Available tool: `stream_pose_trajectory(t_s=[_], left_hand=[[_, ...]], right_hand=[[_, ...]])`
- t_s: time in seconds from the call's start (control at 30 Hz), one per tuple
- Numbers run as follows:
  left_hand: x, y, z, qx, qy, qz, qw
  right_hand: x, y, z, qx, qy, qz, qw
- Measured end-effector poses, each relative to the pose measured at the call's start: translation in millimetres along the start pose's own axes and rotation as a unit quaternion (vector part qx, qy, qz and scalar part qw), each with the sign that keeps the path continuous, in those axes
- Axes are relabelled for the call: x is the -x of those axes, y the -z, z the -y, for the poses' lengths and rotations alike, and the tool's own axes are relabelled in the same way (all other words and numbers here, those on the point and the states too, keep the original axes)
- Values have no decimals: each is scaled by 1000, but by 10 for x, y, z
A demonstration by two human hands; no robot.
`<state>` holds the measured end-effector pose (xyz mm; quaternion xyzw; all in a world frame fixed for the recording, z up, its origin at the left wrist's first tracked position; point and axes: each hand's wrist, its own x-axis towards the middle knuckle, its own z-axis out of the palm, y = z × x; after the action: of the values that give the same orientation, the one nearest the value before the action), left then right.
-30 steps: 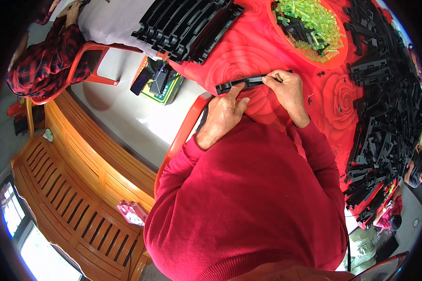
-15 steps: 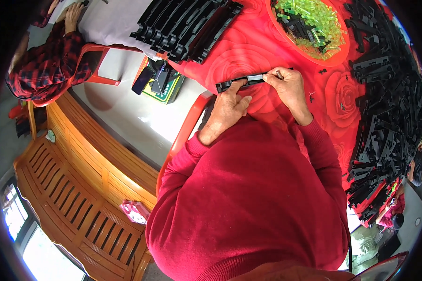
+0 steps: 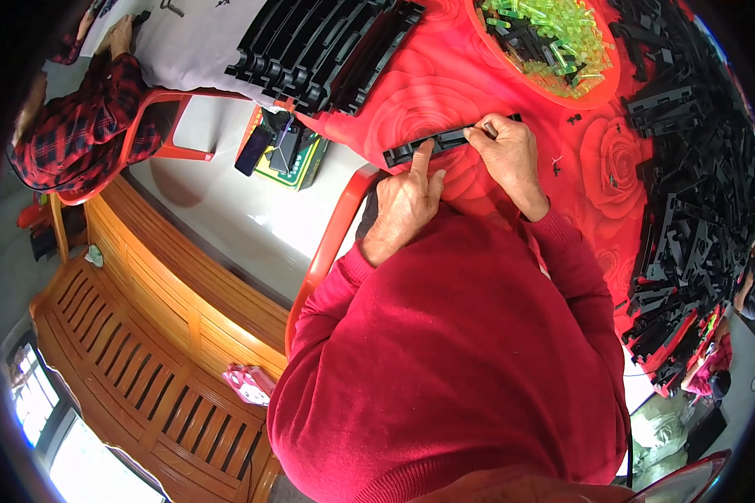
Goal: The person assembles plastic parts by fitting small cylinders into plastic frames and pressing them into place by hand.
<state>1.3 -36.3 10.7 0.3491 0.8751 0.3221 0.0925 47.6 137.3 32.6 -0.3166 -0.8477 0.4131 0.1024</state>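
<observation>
A long black plastic strip [image 3: 445,140] lies across the red rose-patterned tablecloth [image 3: 428,92] in front of me. My left hand [image 3: 407,194] rests against its left part, index finger stretched up onto it. My right hand [image 3: 505,155] pinches its right end with fingers curled over it. Both sleeves are red.
A red tray [image 3: 600,88] of small green and black parts sits at the far right. A stack of black strips [image 3: 327,46] lies at the far left, a big heap of black parts [image 3: 696,176] on the right. Another person in a checked shirt [image 3: 84,126] sits at the left; a wooden bench [image 3: 134,318] stands behind.
My left index finger has straightened onto the strip, where before the hand was gripping the strip's left end. The strip has stayed in about the same place.
</observation>
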Motion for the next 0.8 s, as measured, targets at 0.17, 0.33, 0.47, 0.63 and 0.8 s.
stream_pose_trajectory(t_s=[0.17,0.33,0.47,0.63,0.8], left_hand=[[-75,47,-21,-65,-70,-14,995],[-136,46,43,-126,-131,-36,983],[-178,131,-8,-149,-153,-12,977],[-242,104,40,-129,-166,4,978],[-313,134,-27,-145,-190,18,971]], right_hand=[[-2,18,31,41,-19,3,999],[2,-4,9,25,-24,6,999],[24,-8,17,-13,-15,-9,1000],[16,37,13,10,-8,9,1000],[45,105,19,43,16,36,998]])
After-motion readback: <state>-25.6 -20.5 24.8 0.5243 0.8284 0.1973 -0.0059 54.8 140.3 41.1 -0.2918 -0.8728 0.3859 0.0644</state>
